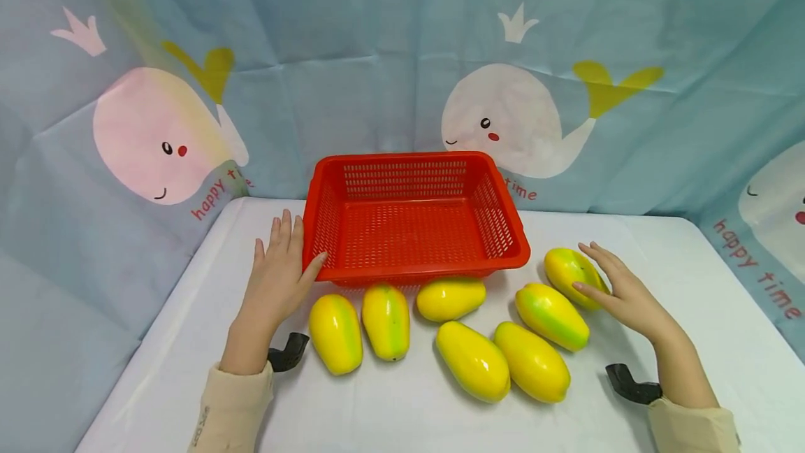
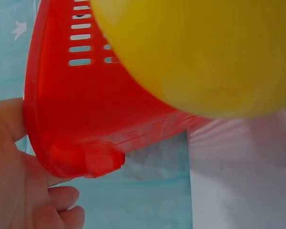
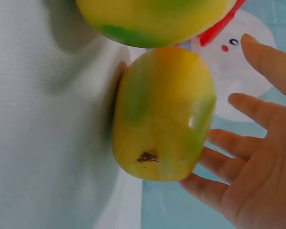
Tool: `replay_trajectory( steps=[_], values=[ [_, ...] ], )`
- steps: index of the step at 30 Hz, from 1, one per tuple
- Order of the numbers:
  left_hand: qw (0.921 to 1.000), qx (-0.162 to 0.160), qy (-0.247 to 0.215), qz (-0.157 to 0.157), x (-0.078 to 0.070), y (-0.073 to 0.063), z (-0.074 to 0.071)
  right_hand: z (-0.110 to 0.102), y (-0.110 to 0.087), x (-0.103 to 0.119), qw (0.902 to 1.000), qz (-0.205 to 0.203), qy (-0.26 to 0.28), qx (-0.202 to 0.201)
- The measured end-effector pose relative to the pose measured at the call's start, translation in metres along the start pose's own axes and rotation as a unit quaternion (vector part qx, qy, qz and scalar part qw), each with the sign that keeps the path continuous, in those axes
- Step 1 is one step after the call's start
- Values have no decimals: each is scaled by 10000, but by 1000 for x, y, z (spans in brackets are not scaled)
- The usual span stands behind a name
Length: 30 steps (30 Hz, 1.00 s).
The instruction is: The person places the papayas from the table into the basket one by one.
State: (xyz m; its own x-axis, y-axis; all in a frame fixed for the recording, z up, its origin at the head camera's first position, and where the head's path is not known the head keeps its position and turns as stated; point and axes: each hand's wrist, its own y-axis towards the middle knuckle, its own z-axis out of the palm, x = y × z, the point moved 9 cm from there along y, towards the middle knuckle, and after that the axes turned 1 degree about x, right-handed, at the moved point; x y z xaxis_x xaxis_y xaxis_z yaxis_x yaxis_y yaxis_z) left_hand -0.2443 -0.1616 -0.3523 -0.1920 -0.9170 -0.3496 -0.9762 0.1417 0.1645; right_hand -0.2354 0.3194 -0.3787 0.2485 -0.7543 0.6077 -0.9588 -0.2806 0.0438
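In the head view, my left hand (image 1: 274, 282) rests at the front left corner of a red plastic basket (image 1: 415, 275), thumb over the rim and long fingers straight along its side. The left wrist view shows the basket's rim (image 2: 32, 105) between thumb and fingers. My right hand (image 1: 629, 297) is spread over the farthest-right yellow papaya (image 1: 571, 272). In the right wrist view, that papaya (image 3: 162, 119) lies beside the spread fingers; whether they touch it is unclear. Just left of it lies another green-streaked papaya (image 1: 550, 317).
Several more papayas lie before the basket: one papaya (image 1: 336, 334) by my left wrist, another papaya (image 1: 451, 298) against the basket's front, a pair including a papaya (image 1: 473, 362) nearer me. A white-covered table (image 1: 390, 418) meets a blue whale-print curtain (image 1: 358, 103) behind.
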Motion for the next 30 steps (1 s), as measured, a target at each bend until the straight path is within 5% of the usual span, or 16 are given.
replay_trajectory(
  steps=[15,24,30],
  values=[
    [9970,335,-660,220,0,8,12,4,7,-27,9974,492,516,143],
    [9967,421,-626,312,-3,13,9,8,7,-49,9929,1033,584,51],
    [9968,527,-528,276,-4,11,6,10,15,-50,9928,1004,658,51]
  ],
)
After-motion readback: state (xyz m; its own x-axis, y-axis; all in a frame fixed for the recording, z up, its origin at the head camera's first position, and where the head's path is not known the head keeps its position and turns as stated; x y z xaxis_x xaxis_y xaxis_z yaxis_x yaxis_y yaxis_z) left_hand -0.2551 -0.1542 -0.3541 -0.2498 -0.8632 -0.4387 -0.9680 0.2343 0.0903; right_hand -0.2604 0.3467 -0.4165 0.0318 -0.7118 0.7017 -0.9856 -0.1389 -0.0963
